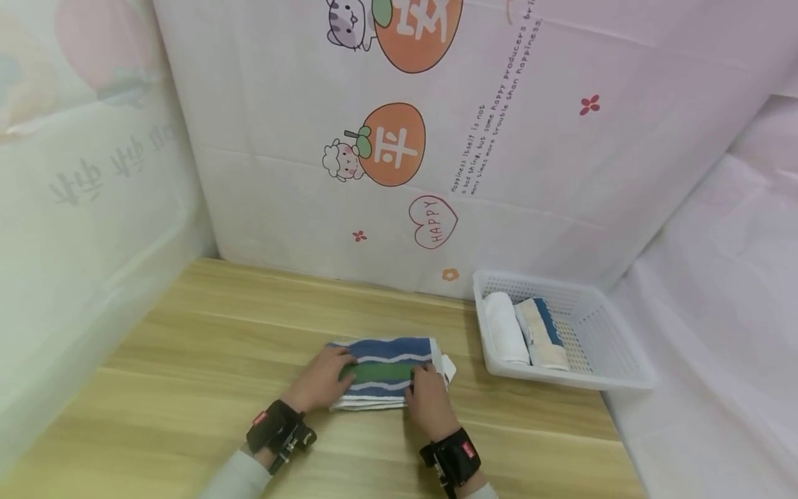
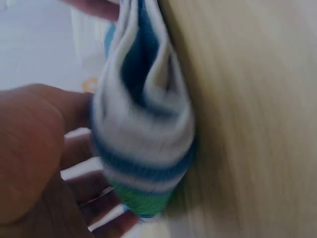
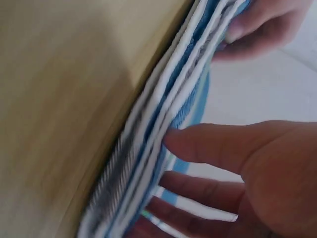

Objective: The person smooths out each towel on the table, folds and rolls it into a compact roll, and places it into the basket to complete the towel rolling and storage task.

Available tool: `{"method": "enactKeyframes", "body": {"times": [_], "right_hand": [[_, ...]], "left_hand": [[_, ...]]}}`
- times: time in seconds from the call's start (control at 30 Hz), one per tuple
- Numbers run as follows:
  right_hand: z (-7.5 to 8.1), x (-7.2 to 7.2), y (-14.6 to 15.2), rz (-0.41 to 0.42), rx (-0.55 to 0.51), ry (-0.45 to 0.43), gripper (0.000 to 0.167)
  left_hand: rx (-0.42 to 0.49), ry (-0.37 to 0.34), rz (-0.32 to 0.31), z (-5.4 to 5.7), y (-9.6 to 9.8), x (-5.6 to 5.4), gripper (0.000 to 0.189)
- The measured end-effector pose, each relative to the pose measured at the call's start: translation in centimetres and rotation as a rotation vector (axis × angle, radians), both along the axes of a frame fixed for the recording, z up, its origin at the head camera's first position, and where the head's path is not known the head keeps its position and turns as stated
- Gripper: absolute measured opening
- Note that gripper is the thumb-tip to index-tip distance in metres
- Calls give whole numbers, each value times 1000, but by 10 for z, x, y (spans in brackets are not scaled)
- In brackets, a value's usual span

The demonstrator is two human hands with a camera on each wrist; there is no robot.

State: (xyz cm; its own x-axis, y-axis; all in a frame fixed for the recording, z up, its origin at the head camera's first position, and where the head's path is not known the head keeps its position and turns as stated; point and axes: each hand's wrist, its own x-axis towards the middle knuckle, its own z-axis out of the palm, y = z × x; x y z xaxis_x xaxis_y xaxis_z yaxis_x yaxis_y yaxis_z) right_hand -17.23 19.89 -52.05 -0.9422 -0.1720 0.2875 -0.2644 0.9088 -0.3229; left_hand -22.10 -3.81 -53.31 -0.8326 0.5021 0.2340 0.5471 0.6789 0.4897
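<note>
A folded towel (image 1: 382, 372) with blue, white and green stripes lies on the wooden table in the head view. At its left end, my left hand (image 1: 319, 380) rests on the top with loosely bent fingers. My right hand (image 1: 431, 403) touches the top of the right end, next to a white tag (image 1: 448, 369). The left wrist view shows the rounded fold of the towel (image 2: 143, 134), with thumb and fingers spread along its upper face. Stacked layers of the towel (image 3: 163, 104) show edge-on in the right wrist view, the thumb tip against the upper layers.
To the right stands a white plastic basket (image 1: 614, 339). Inside are a rolled white towel (image 1: 505, 329) and a folded cream and blue towel (image 1: 542, 336), side by side at its left. Printed white cloth (image 1: 299, 187) hangs behind the wooden table (image 1: 206, 333) and along both sides.
</note>
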Motion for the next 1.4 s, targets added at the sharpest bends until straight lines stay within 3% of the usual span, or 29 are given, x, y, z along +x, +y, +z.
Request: {"method": "enactKeyframes", "body": {"times": [0.17, 0.27, 0.33, 0.47, 0.53, 0.63, 0.7, 0.87, 1.03, 1.1, 1.23, 1.4], "right_hand": [[0, -35, 23, 111, 11, -61, 28], [3, -54, 34, 181, 8, -86, 34], [6, -58, 37, 190, 32, -88, 35], [13, -41, 31, 101, 67, -99, 28], [17, -25, 22, 70, 32, -176, 17], [20, -6, 9, 96, 26, -283, 11], [19, -2, 2, 133, 40, -297, 12], [7, -16, 0, 209, 55, -187, 32], [0, -23, 1, 239, 33, -160, 31], [4, -14, -1, 221, 40, -116, 23], [12, 13, -5, 209, 55, -56, 2], [6, 34, -7, 275, 76, -75, 7]], "left_hand": [[5, -19, -23, 10, 10, 15, 26], [-13, -16, -90, 13, 16, 24, 22], [-41, 12, -146, 13, 18, 30, 20], [-61, 51, -206, 6, 22, 42, 18], [-42, 35, -201, 4, 23, 46, 18], [-10, 3, -173, 3, 24, 50, 19], [-2, -6, -159, 4, 25, 52, 19], [-35, 7, -149, 10, 29, 56, 25], [-65, 123, -152, 11, 33, 60, 27], [-56, 162, -149, 9, 36, 63, 26], [-25, 139, -139, 5, 39, 70, 27], [-8, 133, -88, 1, 38, 73, 30]]}}
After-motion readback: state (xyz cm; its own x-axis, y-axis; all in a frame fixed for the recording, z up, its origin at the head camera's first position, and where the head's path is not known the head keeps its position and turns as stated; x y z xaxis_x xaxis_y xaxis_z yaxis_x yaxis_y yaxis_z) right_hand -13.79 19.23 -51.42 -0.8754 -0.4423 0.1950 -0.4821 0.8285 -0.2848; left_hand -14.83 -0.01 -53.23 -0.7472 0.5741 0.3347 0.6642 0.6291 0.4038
